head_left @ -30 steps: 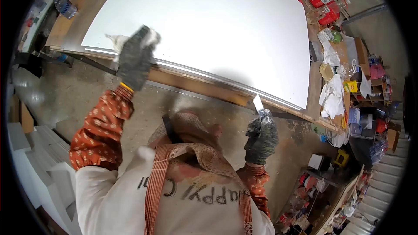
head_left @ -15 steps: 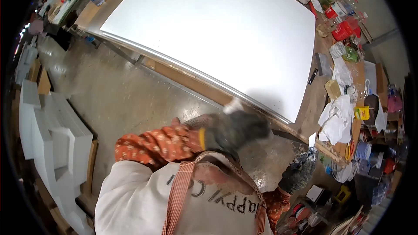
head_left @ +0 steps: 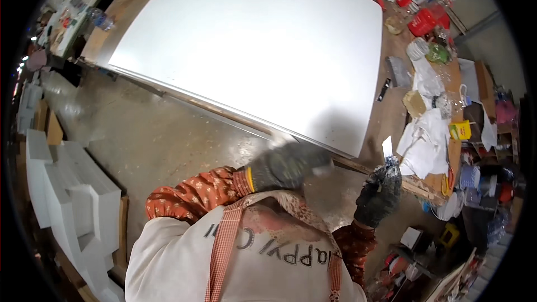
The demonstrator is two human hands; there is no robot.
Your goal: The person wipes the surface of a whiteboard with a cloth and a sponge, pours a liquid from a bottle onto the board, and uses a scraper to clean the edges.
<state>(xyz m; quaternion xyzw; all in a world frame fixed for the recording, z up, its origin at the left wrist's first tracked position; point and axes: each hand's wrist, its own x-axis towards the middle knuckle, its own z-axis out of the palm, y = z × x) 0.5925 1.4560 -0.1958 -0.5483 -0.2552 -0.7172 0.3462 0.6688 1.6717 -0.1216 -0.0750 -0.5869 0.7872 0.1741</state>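
Note:
A large white board (head_left: pixel 246 50) lies flat on the workbench before me. My left hand (head_left: pixel 288 165), in a dark glove, is at the board's near edge, its fingers smeared by motion. A small blurred white wad (head_left: pixel 281 139) shows at its far side; its kind is unclear. My right hand (head_left: pixel 378 196), gloved and smeared with white, is closed around a putty knife (head_left: pixel 387 147). The blade points up and away from me, just off the board's near right corner. A dark speck and several small marks show on the board.
Along the bench's right side lie a crumpled white cloth (head_left: pixel 424 142), a yellow packet (head_left: pixel 460 130), a grey block (head_left: pixel 398 71) and plastic bottles (head_left: pixel 422 21). White moulded pieces (head_left: pixel 84 196) stand on the floor at left. A water bottle (head_left: pixel 100 19) sits at the far left corner.
The whole view has shifted, so the bench sits further left. My right hand has risen with the putty knife toward the bench edge. My left hand stays by the near edge, still blurred.

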